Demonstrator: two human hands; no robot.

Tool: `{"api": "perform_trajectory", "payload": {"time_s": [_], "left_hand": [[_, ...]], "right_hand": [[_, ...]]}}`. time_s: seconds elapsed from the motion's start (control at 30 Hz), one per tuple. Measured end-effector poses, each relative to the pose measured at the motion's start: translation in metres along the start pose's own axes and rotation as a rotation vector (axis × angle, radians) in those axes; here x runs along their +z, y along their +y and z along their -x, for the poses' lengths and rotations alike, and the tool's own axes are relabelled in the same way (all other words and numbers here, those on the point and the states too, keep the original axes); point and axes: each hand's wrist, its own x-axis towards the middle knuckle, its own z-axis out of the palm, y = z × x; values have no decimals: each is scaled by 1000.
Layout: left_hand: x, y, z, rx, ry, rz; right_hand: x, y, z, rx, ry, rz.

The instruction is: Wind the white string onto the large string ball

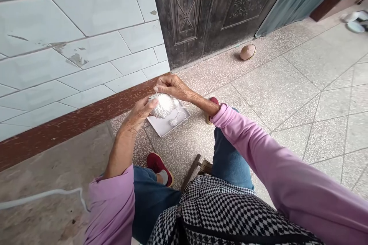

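- The left hand (143, 109) is closed around a white ball (163, 106) of yarn, with the thumb lying on it.
- The right hand (173, 87) has thumb and finger pressed together at the upper edge of the ball; whether a strand is between them, I cannot tell.
- The ball is above a white tray (161, 127), which lies on the floor (293, 80) near the wall (94, 19).
- In the tray there are a small clump (173, 123) and loose thread.
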Motion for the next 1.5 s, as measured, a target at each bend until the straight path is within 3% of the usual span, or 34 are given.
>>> {"api": "perform_trajectory", "payload": {"time_s": [0.17,0.37,0.57,0.8,1.0,1.2,1.37,1.5], "left_hand": [[5,-11,-2,-29,-16,3],[11,-8,-7,-48,43,84],[4,-1,-10,163,88,472],[4,3,-7,184,251,637],[3,8,-2,235,297,519],[-9,7,-6,162,446,335],[-21,-8,-19,119,453,127],[-18,-13,-20,97,405,-5]], "right_hand": [[0,14,0,-106,-15,-46],[-1,20,-4,29,15,-3],[4,36,-16,55,53,-177],[19,20,3,106,21,71],[25,6,7,103,-29,197],[35,6,17,80,-189,37],[23,-4,22,110,-255,-139],[8,-7,11,43,-200,-180]]}}
